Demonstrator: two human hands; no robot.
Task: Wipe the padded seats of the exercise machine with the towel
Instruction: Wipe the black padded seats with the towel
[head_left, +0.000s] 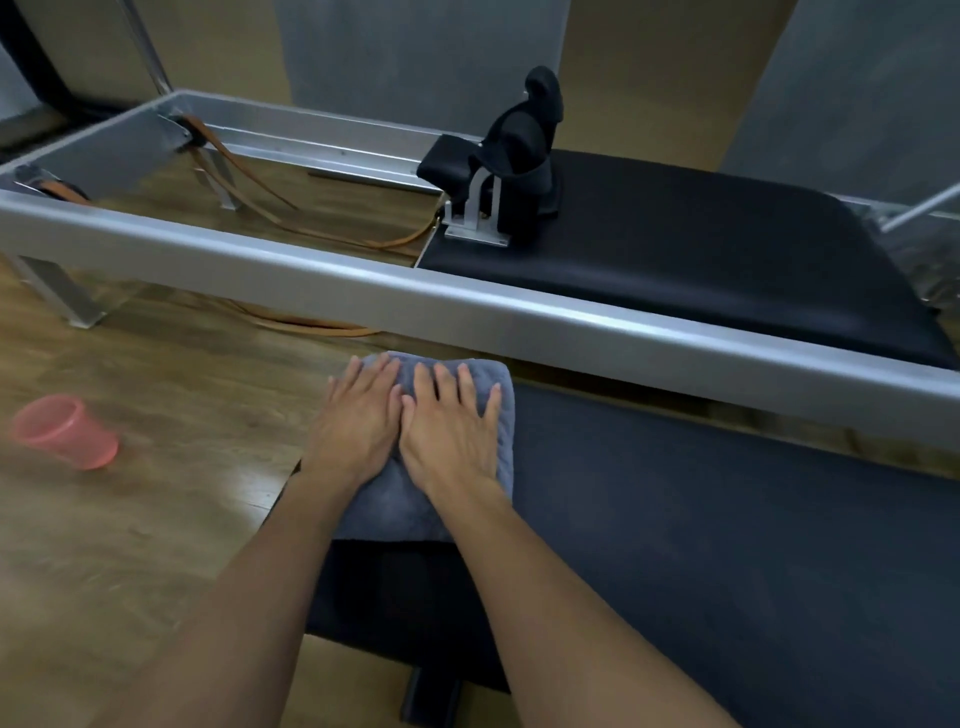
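Observation:
A folded grey towel (405, 512) lies on the left end of a dark padded seat (701, 545) in the foreground. My left hand (358, 421) and my right hand (452, 431) press flat on the towel side by side, fingers spread and pointing away from me. Beyond a silver frame rail (467, 306) sits the machine's black padded carriage (701, 260) with black shoulder rests (524, 140) standing upright at its left end.
A pink plastic cup (67, 431) lies on the wooden floor at the left. Tan straps (244, 182) run inside the metal frame at the back left. A grey frame leg (57, 291) stands on the floor at the far left.

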